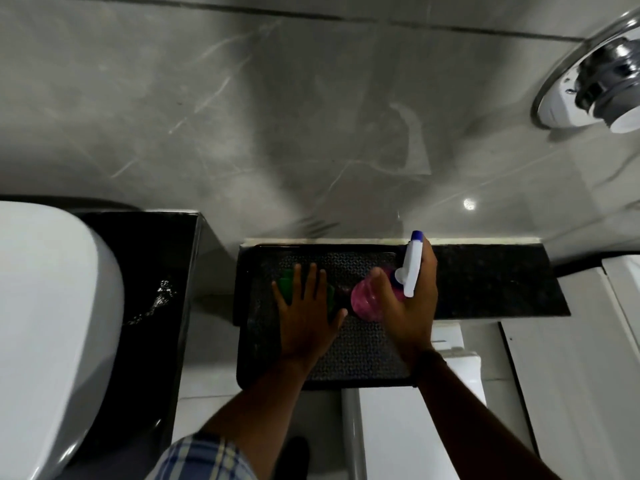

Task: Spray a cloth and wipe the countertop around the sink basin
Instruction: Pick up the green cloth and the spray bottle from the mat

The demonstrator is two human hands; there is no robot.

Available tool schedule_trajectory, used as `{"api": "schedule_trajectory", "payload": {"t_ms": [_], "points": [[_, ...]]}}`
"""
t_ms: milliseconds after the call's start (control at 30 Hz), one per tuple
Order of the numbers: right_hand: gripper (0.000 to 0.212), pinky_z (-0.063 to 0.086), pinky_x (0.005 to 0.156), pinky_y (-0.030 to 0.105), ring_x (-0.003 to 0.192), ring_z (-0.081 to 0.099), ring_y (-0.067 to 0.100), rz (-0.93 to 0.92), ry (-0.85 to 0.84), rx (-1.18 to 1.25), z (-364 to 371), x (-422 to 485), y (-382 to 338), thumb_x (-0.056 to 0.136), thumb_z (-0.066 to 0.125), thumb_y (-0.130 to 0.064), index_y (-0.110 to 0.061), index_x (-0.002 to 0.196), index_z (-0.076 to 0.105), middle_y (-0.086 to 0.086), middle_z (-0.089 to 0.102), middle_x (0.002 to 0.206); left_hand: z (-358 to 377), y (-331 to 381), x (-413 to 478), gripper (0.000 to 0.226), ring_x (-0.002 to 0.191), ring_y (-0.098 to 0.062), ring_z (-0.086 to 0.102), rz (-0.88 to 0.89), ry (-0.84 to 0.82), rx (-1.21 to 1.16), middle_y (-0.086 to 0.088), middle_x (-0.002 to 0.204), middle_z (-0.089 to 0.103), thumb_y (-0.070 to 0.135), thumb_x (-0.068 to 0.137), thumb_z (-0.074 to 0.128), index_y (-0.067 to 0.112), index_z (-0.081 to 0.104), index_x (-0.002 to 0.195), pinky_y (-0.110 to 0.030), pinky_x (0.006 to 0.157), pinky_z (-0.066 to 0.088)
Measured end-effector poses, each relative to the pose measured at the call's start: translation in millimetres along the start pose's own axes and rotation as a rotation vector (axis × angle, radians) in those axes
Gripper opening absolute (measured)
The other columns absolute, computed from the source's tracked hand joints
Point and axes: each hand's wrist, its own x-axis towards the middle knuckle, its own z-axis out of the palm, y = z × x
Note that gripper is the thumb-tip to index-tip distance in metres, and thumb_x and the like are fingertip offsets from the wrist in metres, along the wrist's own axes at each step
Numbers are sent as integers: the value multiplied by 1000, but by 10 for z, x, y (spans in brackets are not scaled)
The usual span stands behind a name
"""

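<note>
My right hand (412,306) grips a spray bottle (412,268) that has a white trigger head, a blue nozzle tip and a pink body; the bottle stands on a dark textured mat (360,344). My left hand (308,317) lies flat with fingers spread over a green cloth (287,282) on the same mat, and only the cloth's edges show. The white sink basin (52,323) sits at the far left on a black countertop (152,265).
A dark granite ledge (498,282) runs right from the mat, against a grey marble wall (277,116). A round chrome fitting (595,77) is mounted at the upper right. White fixtures (571,375) stand below the ledge on the right.
</note>
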Motion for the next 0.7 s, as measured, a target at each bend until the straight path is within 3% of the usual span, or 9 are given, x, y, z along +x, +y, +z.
{"api": "schedule_trajectory", "payload": {"t_ms": [100, 233, 300, 367, 433, 500, 533, 600, 700], "points": [[73, 54, 108, 34, 127, 63, 7, -42, 12, 17, 61, 121, -16, 95, 74, -38, -17, 158, 43, -23, 62, 139, 28, 44, 37, 76, 160, -35, 19, -48, 19, -29, -6, 173, 28, 61, 99, 50, 21, 34, 162, -72, 118, 24], [48, 59, 92, 28, 93, 72, 5, -59, 20, 27, 136, 196, 16, 98, 73, -32, -15, 140, 57, -24, 72, 107, 34, 81, 54, 64, 145, -38, 47, -61, 75, 1, -7, 159, 50, 46, 95, 66, 19, 51, 152, -63, 102, 43], [32, 61, 78, 32, 77, 69, 8, -64, 31, 43, 181, 246, 9, 100, 71, -29, -13, 127, 63, -14, 70, 92, 40, 80, 56, 58, 135, -38, 56, -47, 61, 57, -7, 149, 59, 40, 93, 71, 20, 57, 146, -60, 95, 47], [20, 58, 72, 33, 75, 65, 9, -98, 85, 46, 222, 305, -8, 104, 64, -24, -4, 109, 65, -2, 66, 85, 32, 67, 81, 54, 125, -37, 62, -32, 45, 110, -7, 141, 64, 35, 91, 73, 21, 61, 142, -57, 89, 51], [27, 52, 67, 27, 71, 61, 6, -90, 149, 73, 227, 332, -67, 106, 59, -22, 4, 97, 63, 11, 62, 80, -3, 22, 109, 49, 119, -36, 63, 15, 48, 139, -7, 137, 65, 36, 96, 68, 21, 61, 141, -54, 87, 52], [29, 52, 64, 29, 66, 63, 25, -22, 174, 125, 182, 304, -150, 107, 60, -17, 9, 96, 62, 24, 59, 74, -54, -78, 130, 48, 123, -37, 60, 50, 41, 104, -8, 143, 61, 40, 103, 54, 21, 55, 147, -54, 94, 50], [26, 52, 62, 33, 65, 63, 33, 3, 176, 142, 123, 262, -225, 107, 60, -15, 9, 99, 63, 26, 60, 74, -95, -125, 101, 50, 126, -37, 58, 57, 50, 49, -9, 146, 59, 42, 105, 45, 21, 53, 150, -55, 98, 49], [21, 52, 62, 36, 64, 61, 30, 18, 162, 161, -22, 126, -384, 107, 59, -14, 6, 108, 67, 22, 62, 77, -257, -203, 2, 49, 127, -37, 58, 63, 96, -227, -11, 148, 57, 38, 108, 39, 18, 53, 150, -52, 105, 48], [18, 55, 62, 29, 66, 65, 20, 17, 139, 233, -322, -193, -767, 106, 61, -15, -11, 119, 72, 10, 66, 78, -722, -134, -291, 38, 128, -34, 62, -135, 26, -1112, -14, 141, 63, 15, 107, 58, 17, 59, 145, -34, 104, 53]]}}
